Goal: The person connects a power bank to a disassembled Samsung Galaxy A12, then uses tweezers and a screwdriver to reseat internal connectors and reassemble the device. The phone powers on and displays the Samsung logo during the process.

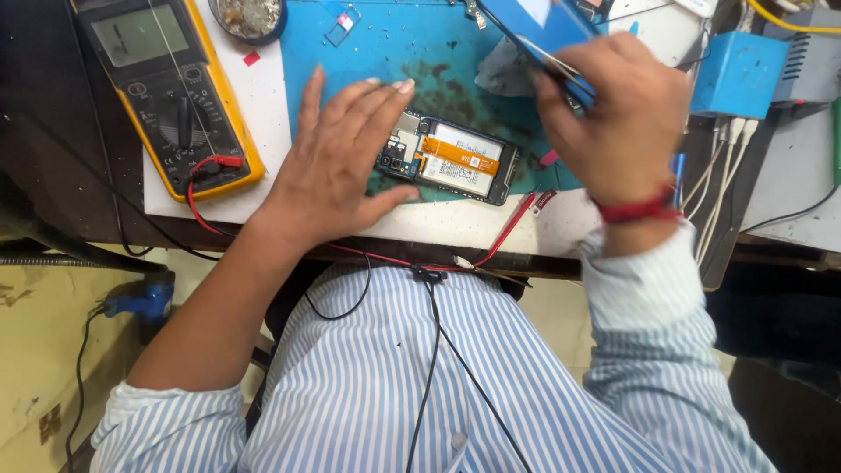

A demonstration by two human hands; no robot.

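The opened phone [451, 158] lies on the blue mat [385, 52] at the bench's front edge. My left hand [342, 162] rests flat and spread on its left end; my right hand [618, 109] is closed around a blue panel [534, 24] above. The yellow multimeter [166, 88] sits far left.

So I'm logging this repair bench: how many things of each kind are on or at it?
Opened phone: 1
Multimeter: 1
Blue mat: 1
Blue box: 1
Round dish: 1
Blue flat piece in the right hand: 1
Left hand beside phone
Total: 6
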